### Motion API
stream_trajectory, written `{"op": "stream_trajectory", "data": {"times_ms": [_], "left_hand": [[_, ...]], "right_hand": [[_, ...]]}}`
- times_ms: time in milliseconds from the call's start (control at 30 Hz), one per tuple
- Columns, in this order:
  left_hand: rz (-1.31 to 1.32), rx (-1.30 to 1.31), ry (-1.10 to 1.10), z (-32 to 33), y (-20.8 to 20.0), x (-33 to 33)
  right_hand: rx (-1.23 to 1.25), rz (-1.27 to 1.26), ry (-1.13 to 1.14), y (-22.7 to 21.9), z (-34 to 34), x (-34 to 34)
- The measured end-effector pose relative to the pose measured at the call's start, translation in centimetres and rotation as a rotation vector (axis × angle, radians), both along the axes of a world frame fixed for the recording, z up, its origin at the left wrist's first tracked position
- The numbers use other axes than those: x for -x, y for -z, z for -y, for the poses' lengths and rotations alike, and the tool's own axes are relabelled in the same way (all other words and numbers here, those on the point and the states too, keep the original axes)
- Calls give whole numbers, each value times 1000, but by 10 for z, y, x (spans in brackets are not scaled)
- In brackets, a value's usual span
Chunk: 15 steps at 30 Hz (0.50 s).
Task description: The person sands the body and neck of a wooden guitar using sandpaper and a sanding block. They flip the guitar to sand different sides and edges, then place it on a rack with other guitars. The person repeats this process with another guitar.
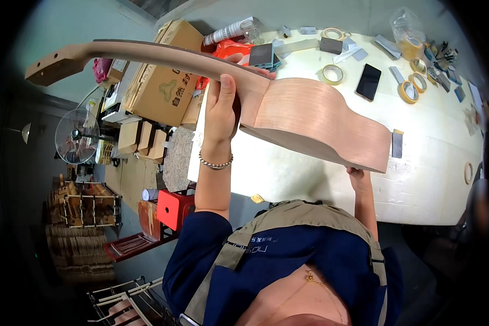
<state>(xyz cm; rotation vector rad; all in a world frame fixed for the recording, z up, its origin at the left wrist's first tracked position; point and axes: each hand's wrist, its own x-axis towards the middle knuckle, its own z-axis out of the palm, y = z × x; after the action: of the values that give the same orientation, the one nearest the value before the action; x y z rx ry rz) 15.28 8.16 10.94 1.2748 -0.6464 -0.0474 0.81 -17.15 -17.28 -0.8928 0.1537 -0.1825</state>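
1. Clear plastic bag [407, 24]: located at the far right of the white table [440, 185]; yellowish roll shapes show through its lower part.
2. Red plastic bag [234, 49]: crumpled, at the far left of the table, partly behind the instrument neck; contents cannot be seen.
3. Large carton [163, 89]: brown cardboard, left of the table; contents cannot be seen.
4. Unfinished wooden instrument [315, 111]: held raised, body over the table, neck extending to the upper left in front of the carton.
5. Left hand [220, 111]: grasping the neck close to the body joint, thumb upright on the near side, fingertips showing on the far side. The forearm rises nearly vertical; a beaded bracelet [216, 164] encircles the wrist.
6. Right hand [357, 176]: touching the lower edge near the body's tail end, forearm upright. It is mostly hidden; whether the fingers clasp cannot be told.
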Motion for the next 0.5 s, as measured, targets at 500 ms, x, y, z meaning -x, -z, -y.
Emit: {"op": "stream_trajectory", "data": {"times_ms": [500], "left_hand": [[-25,1,-46,9,10,10]], "right_hand": [[138,-69,137,1,5,9]]}}
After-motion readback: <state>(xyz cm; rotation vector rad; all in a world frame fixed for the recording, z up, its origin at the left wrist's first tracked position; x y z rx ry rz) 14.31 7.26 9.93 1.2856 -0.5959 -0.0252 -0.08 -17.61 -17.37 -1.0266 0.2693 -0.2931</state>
